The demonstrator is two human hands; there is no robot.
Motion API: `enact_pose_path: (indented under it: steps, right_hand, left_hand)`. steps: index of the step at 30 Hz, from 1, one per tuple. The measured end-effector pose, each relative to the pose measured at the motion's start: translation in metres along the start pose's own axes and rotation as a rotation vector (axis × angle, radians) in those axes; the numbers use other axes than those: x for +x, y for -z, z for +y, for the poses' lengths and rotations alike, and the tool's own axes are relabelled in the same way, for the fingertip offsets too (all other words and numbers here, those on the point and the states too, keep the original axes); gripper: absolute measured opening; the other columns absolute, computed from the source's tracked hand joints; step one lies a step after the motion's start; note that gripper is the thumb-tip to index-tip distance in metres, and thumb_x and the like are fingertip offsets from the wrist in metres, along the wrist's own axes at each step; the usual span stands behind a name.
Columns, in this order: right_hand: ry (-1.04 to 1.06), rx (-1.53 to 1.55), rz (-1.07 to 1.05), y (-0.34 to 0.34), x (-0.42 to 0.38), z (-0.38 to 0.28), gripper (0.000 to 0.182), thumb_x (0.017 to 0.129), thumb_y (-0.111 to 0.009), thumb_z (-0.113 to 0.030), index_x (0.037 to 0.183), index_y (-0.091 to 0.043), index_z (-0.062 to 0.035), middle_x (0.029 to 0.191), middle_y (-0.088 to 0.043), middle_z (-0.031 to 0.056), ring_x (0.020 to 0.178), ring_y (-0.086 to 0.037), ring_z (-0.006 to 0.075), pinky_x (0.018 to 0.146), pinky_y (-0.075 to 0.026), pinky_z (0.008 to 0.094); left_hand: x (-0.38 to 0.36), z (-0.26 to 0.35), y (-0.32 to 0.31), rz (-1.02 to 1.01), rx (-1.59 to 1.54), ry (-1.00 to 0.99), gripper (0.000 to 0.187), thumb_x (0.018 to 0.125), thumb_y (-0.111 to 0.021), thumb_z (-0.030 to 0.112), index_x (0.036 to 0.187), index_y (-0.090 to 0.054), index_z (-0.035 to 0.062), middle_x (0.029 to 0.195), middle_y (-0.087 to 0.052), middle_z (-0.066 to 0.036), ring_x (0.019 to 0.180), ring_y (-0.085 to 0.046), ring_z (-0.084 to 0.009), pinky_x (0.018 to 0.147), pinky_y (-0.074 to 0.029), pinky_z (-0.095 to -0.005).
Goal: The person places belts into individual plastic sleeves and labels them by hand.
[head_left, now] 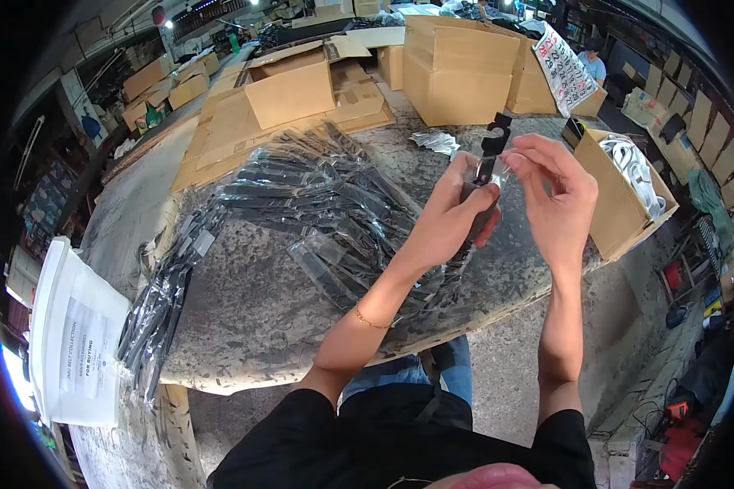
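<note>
My left hand [457, 208] is wrapped round a folded black belt [479, 218] that stands upright, with a black hook-shaped hanger [496, 138] at its top. Clear plastic glints around the belt below the hanger. Thumb and forefinger of my right hand [561, 191] pinch at this clear plastic [504, 169], just right of the belt; its other fingers are lifted. Below and left of my hands, a pile of black belts in clear plastic sleeves [326, 191] spreads over the worktable [236, 301].
Small silvery packets [436, 143] lie beyond my hands. At right stands a carton [620, 200] holding white straps [634, 167]. More cartons [457, 69] line the back. A white tub [81, 334] is at left. A person [593, 63] is in the far background.
</note>
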State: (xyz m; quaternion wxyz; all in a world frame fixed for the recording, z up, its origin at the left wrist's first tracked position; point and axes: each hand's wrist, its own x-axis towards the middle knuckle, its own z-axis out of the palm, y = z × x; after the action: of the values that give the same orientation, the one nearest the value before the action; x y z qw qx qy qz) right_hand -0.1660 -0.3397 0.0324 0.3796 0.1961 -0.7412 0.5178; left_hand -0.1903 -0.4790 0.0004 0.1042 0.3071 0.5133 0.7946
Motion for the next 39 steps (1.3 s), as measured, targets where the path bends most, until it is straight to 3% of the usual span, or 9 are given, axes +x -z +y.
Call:
enact_pose_path:
  steps: [6,11,14,22,24,27,34,36,39]
  right_hand:
    - [0.137,-0.037,-0.074,0.002,0.003,-0.006,0.017,0.079,-0.066,0.004,0.096,-0.066,0.0007,0.091,-0.066,0.0096,0.082,-0.064,0.014,0.069,-0.052,0.0256]
    - [0.108,-0.093,-0.288,0.008,0.009,-0.006,0.015,0.079,-0.067,0.001,0.094,-0.065,0.0005,0.097,-0.064,0.0068,0.082,-0.062,0.0137,0.068,-0.052,0.0273]
    - [-0.097,0.016,-0.224,0.005,0.011,-0.009,0.015,0.081,-0.067,-0.002,0.096,-0.064,-0.0003,0.096,-0.064,0.0059,0.082,-0.062,0.012,0.068,-0.051,0.0275]
    - [-0.103,-0.038,-0.32,0.008,0.018,-0.009,0.014,0.084,-0.064,-0.003,0.098,-0.062,-0.0005,0.082,-0.064,0.004,0.075,-0.059,0.0087,0.068,-0.049,0.0253]
    - [-0.103,0.012,-0.317,0.007,0.022,-0.008,0.012,0.084,-0.063,-0.002,0.097,-0.063,-0.0003,0.08,-0.065,0.0036,0.072,-0.058,0.008,0.067,-0.048,0.024]
    - [-0.159,0.032,-0.236,0.008,0.033,-0.011,0.01,0.085,-0.061,0.0,0.095,-0.063,0.0003,0.077,-0.065,0.0026,0.069,-0.057,0.0063,0.063,-0.046,0.0213]
    - [0.032,0.086,0.055,0.025,0.081,-0.007,0.017,0.083,-0.065,-0.003,0.1,-0.066,0.0003,0.08,-0.066,0.0019,0.069,-0.057,0.0057,0.066,-0.046,0.0201]
    - [0.01,0.04,0.125,0.036,0.098,-0.015,0.025,0.085,-0.063,-0.004,0.109,-0.062,0.0018,0.084,-0.067,0.0034,0.072,-0.058,0.0085,0.071,-0.047,0.0238]
    - [0.087,0.114,0.16,0.044,0.119,-0.026,0.027,0.084,-0.065,-0.006,0.109,-0.061,0.0024,0.085,-0.067,0.004,0.073,-0.058,0.0094,0.073,-0.048,0.0243]
  left_hand:
    - [0.006,0.001,0.001,0.013,0.037,-0.083,0.014,0.085,-0.045,0.003,0.095,-0.036,0.001,0.061,-0.049,-0.006,0.044,-0.047,-0.013,0.041,-0.038,-0.027]
    - [0.009,-0.001,0.005,0.023,0.099,-0.165,0.016,0.086,-0.046,0.002,0.097,-0.035,0.0011,0.062,-0.05,-0.005,0.046,-0.048,-0.0113,0.042,-0.039,-0.0249]
    - [0.008,0.002,0.005,0.002,0.102,-0.155,0.02,0.087,-0.05,0.003,0.099,-0.033,0.0014,0.063,-0.05,-0.004,0.047,-0.049,-0.0093,0.042,-0.038,-0.0237]
    - [0.005,0.005,0.009,-0.025,0.224,-0.12,0.029,0.087,-0.056,0.003,0.104,-0.032,0.0017,0.066,-0.051,-0.003,0.049,-0.05,-0.008,0.044,-0.039,-0.0231]
    - [0.007,-0.002,0.01,-0.039,0.096,-0.151,0.032,0.088,-0.057,0.003,0.108,-0.033,0.0007,0.069,-0.053,-0.004,0.054,-0.053,-0.0099,0.049,-0.043,-0.0237]
    - [0.004,-0.003,0.012,-0.105,0.021,-0.091,0.025,0.09,-0.057,0.005,0.106,-0.039,-0.0012,0.073,-0.057,-0.006,0.063,-0.058,-0.0123,0.058,-0.047,-0.0254]
    - [-0.014,-0.045,0.036,-0.194,0.223,-0.022,0.019,0.093,-0.058,0.014,0.1,-0.053,-0.0028,0.084,-0.064,-0.006,0.076,-0.061,-0.0114,0.071,-0.049,-0.0256]
    - [-0.018,-0.053,0.045,-0.179,0.466,0.016,0.027,0.093,-0.059,0.018,0.111,-0.055,-0.0013,0.091,-0.066,-0.006,0.083,-0.061,-0.0092,0.075,-0.047,-0.0237]
    - [-0.012,-0.036,0.041,-0.214,0.385,0.0,0.031,0.092,-0.06,0.02,0.114,-0.057,-0.0011,0.097,-0.066,-0.006,0.085,-0.058,-0.0069,0.077,-0.046,-0.0224]
